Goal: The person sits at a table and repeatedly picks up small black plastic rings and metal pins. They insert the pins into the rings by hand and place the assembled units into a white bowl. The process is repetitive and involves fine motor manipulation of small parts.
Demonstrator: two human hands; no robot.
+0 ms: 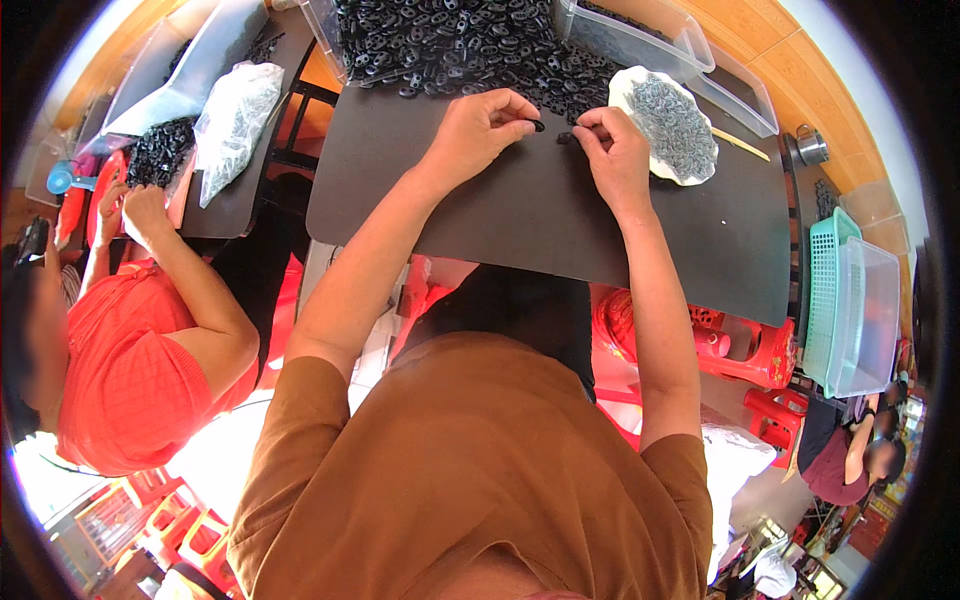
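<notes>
My left hand (pixel 478 132) is closed in a pinch on a small black plastic piece (pixel 538 126), whose end sticks out past the fingertips. A short way to the right, my right hand (pixel 613 150) has its thumb and fingers drawn together. Another small black piece (pixel 565 138) shows at those fingertips; whether it is gripped or only touched is hard to see. Beyond both hands spreads a large heap of black oval pieces with holes (pixel 450 45). Beside my right hand stands a white scalloped dish (pixel 629 90) full of tiny greyish see-through parts (pixel 672 128).
Clear plastic bins (pixel 690 50) stand at the far right of the dark table (pixel 480 225). A thin yellowish stick (pixel 740 144) lies by the dish. A green basket (pixel 825 300) is off the right edge. At left, a person in red (pixel 150 350) works at another table with a plastic bag (pixel 235 120).
</notes>
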